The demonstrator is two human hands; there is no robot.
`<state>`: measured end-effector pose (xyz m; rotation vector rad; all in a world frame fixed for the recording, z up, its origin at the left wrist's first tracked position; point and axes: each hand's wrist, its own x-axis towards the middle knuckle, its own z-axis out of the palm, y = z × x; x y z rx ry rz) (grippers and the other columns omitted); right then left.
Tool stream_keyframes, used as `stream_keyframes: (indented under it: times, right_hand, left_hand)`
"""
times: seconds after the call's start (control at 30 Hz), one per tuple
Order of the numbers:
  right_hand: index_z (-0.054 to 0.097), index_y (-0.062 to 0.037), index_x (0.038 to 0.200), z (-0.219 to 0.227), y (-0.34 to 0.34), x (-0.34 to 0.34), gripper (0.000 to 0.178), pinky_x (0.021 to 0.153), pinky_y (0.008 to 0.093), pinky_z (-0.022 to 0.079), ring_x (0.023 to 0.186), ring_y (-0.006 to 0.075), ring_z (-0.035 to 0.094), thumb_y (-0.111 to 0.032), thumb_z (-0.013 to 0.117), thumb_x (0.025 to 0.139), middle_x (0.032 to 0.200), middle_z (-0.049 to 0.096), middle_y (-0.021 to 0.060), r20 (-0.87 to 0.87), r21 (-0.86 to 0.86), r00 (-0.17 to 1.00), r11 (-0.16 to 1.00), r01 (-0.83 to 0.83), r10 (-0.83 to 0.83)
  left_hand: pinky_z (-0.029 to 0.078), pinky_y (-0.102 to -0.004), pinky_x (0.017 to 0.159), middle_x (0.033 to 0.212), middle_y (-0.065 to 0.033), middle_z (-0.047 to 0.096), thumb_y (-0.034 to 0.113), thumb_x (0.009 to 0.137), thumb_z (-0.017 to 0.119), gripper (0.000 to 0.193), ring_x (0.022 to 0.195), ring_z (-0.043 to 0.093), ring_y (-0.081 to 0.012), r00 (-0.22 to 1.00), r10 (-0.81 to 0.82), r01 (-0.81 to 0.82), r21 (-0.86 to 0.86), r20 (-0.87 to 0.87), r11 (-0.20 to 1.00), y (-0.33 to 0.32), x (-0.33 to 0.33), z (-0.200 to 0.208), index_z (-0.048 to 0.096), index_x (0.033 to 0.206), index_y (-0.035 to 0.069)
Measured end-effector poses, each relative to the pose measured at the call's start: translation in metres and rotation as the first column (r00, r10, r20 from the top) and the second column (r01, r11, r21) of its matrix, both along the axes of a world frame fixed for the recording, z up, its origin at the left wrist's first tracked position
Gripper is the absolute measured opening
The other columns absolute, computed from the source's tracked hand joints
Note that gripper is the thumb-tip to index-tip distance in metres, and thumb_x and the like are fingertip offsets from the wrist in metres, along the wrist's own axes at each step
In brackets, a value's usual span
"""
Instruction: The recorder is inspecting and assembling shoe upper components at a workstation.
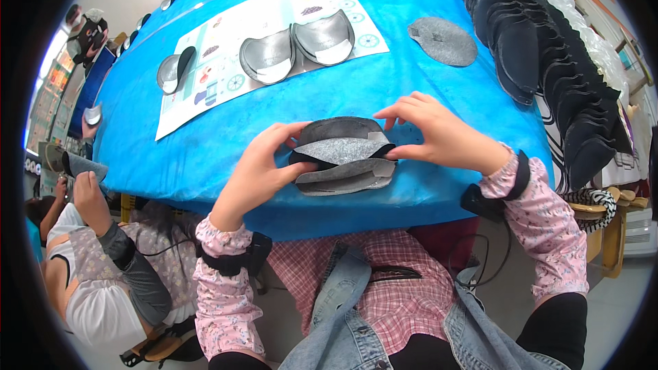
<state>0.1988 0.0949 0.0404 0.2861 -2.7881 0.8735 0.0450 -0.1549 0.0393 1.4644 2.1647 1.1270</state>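
Observation:
In front of me, close to the table's near edge, is a folded grey and black felt-like piece. Its curved layers gape apart, with a lighter grey speckled face in the middle and small pale patches at the right end. My left hand grips its left end, thumb at the lower layer and fingers behind the upper one. At the right end, my right hand has its thumb against the piece and its index finger bent by the upper corner. Its other fingers are curled in the air.
Two silver-grey curved pieces and a folded one lie on a printed sheet over the blue table cover. A flat grey oval piece lies right, beside long rows of black pieces. A co-worker's hand is at left.

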Motion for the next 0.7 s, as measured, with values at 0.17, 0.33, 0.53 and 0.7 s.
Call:
stream_keyframes:
  times: [0.17,0.33,0.53,0.7]
  right_hand:
    - [0.060,-0.0036,0.100,-0.014,-0.021,-0.019,0.035,0.080,0.0350,0.040,0.087,0.0246,0.048,-0.012,0.072,0.069,0.087,0.055,0.0068,0.083,-0.096,0.996,0.995,-0.010,0.018]
    - [0.061,0.0021,0.092,0.007,-0.038,-0.004,0.016,0.074,0.0242,0.043,0.083,0.0113,0.053,0.000,0.065,0.076,0.089,0.055,0.0031,-0.024,-0.519,0.997,0.853,0.050,-0.073]
    - [0.062,0.0029,0.097,0.036,-0.024,0.017,0.014,0.075,0.0251,0.044,0.085,0.0127,0.055,0.001,0.058,0.083,0.092,0.059,0.0045,-0.008,-0.591,0.994,0.801,-0.092,0.108]
    - [0.061,0.0022,0.093,0.038,-0.028,0.025,0.019,0.069,0.0284,0.044,0.078,0.0203,0.057,0.001,0.062,0.074,0.090,0.059,0.0104,-0.143,-0.289,0.990,0.956,-0.050,0.009]
  left_hand:
    - [0.044,-0.0279,0.075,0.088,-0.0083,0.056,-0.002,0.069,0.067,0.025,0.082,0.057,-0.0205,0.995,0.047,-0.050,0.032,0.085,0.998,0.020,0.008,-0.003,0.060,0.093,-0.001]
    - [0.044,-0.0233,0.073,0.087,-0.0030,0.058,-0.006,0.069,0.066,0.021,0.081,0.057,-0.0124,0.936,0.076,-0.176,0.272,0.343,0.946,0.011,0.026,0.004,0.063,0.088,0.002]
    - [0.045,-0.0204,0.073,0.091,-0.0048,0.062,-0.004,0.082,0.061,0.021,0.083,0.058,-0.0101,0.925,-0.063,-0.087,0.370,0.374,0.925,-0.007,0.033,0.031,0.066,0.103,-0.002]
    - [0.045,-0.0208,0.073,0.090,-0.0042,0.062,-0.004,0.081,0.061,0.021,0.083,0.058,-0.0092,0.916,0.000,-0.144,0.331,0.400,0.933,-0.001,0.043,0.037,0.065,0.102,-0.002]
